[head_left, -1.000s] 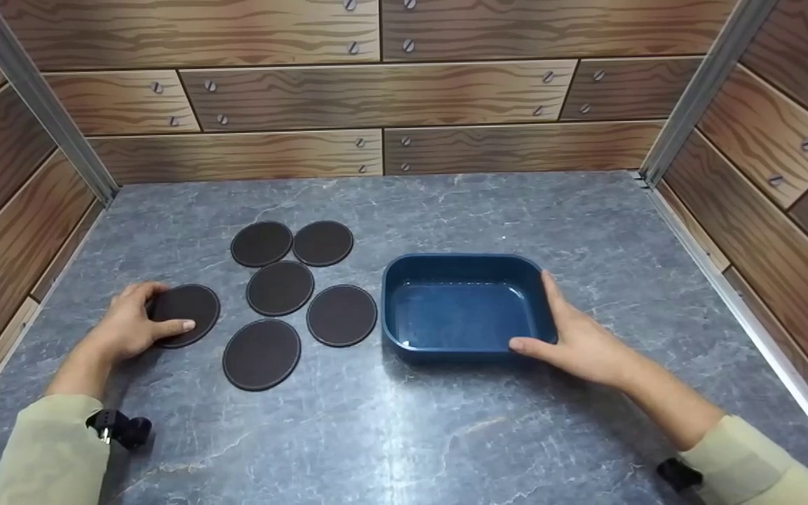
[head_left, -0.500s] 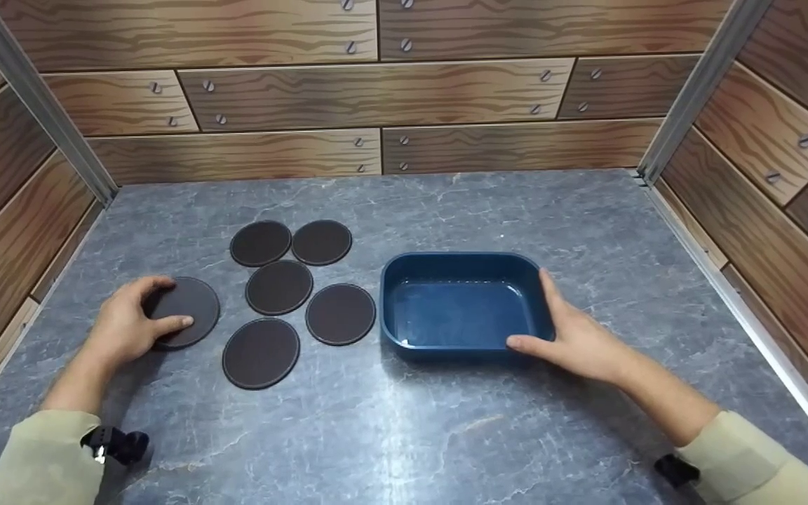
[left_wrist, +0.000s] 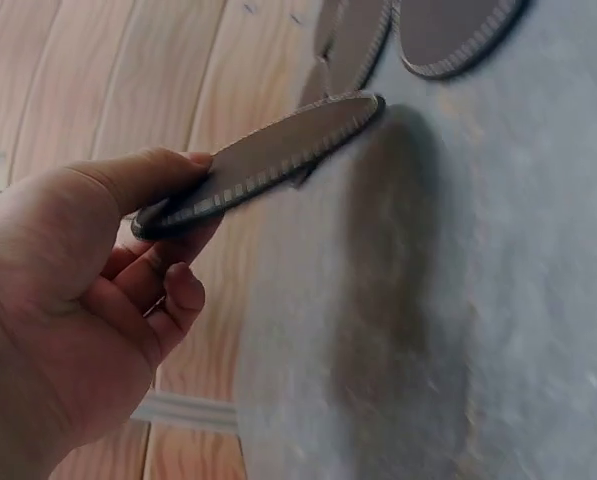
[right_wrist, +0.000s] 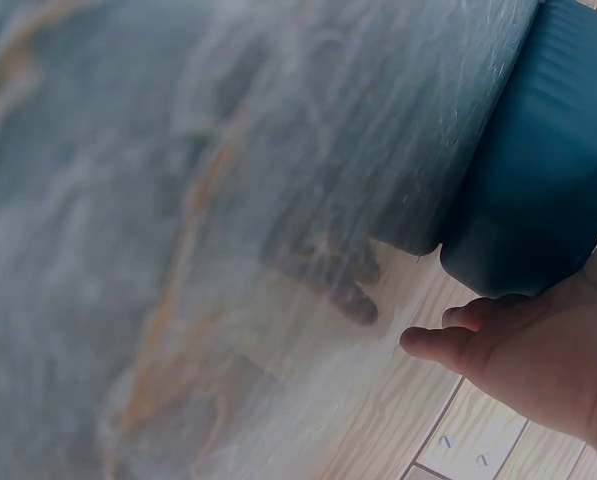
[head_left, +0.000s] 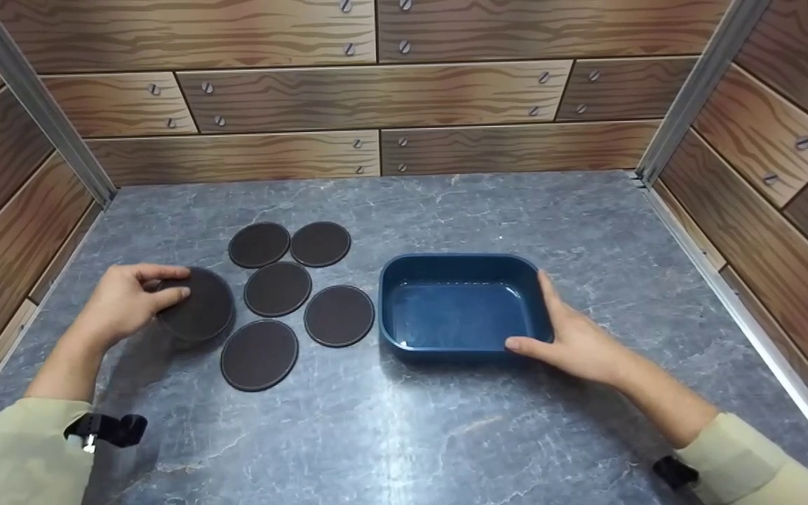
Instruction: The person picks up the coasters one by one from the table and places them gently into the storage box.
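Coasters [head_left: 278, 289], six: one pinched in left fingers [head_left: 167, 297]; right fingers [head_left: 553, 298] straight against one box [head_left: 456, 315]

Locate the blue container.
In the head view, the blue container sits right of centre, between a dark coaster and the right hand touching its right end.

Head view: from above the near side, facing forward and down, farthest back; spans the grey marbled desk [head_left: 474, 435] and wood-patterned panel walls [head_left: 292, 98]; left wrist view: close in, turned sideways; shows the left hand [left_wrist: 88, 265] and dark brown round stitched-edge coaster [left_wrist: 278, 155] nearly edge-on, both shared with head view; right wrist view: close, low, rotated; shares the right hand [right_wrist: 548, 365] and blue rounded rectangular box [right_wrist: 538, 150] with head view.
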Tool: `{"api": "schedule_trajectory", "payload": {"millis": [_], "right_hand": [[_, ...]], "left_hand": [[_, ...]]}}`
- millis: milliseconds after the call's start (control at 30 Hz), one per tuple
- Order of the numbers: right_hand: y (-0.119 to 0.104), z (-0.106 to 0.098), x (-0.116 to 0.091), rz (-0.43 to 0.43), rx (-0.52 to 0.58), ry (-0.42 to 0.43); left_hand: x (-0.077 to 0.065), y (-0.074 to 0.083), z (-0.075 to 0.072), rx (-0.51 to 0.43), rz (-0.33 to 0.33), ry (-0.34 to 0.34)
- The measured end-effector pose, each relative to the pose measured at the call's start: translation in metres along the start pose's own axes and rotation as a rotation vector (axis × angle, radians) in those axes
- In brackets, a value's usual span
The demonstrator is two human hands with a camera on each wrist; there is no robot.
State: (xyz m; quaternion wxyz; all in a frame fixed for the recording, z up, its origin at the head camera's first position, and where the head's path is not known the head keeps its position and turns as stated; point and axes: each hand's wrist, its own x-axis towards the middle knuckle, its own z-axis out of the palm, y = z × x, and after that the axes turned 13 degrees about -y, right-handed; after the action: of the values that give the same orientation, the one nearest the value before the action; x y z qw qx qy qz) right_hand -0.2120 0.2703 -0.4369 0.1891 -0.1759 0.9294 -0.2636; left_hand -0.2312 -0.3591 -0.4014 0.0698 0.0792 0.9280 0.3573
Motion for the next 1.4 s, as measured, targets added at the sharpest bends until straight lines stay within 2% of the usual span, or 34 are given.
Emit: {"api": "schedule_trajectory", "payload": {"millis": [200, 467, 633, 767, 900, 1100, 1400], "right_hand": [[0.0, -0.001, -0.003, 0.002, -0.002, 0.007], [-0.001, -0.001, -0.002, 0.007, -0.008, 0.007], [-0.001, -0.002, 0.0, 0.0, -0.008, 0.008], [-0.001, -0.001, 0.0, 0.003, -0.004, 0.003], [-0.001, -0.001, -0.001, 0.005, -0.002, 0.003], [0.0, -0.001, -0.002, 0.011, 0.004, -0.001], [-0.001, 0.0, -0.002, 0.023, 0.01, -0.007]], "left_hand": [[0.009, 0.035, 0.004, -0.09, 0.079, 0.002], [0.031, 0.091, 0.027, -0.125, 0.25, -0.002], [0.048, 0.127, 0.051, -0.141, 0.327, -0.05], [0.062, 0.154, 0.076, -0.163, 0.405, -0.109], [0.074, 0.176, 0.102, -0.143, 0.448, -0.165], [0.089, 0.194, 0.136, -0.142, 0.445, -0.241], [0.104, 0.207, 0.179, -0.153, 0.422, -0.352]]}}
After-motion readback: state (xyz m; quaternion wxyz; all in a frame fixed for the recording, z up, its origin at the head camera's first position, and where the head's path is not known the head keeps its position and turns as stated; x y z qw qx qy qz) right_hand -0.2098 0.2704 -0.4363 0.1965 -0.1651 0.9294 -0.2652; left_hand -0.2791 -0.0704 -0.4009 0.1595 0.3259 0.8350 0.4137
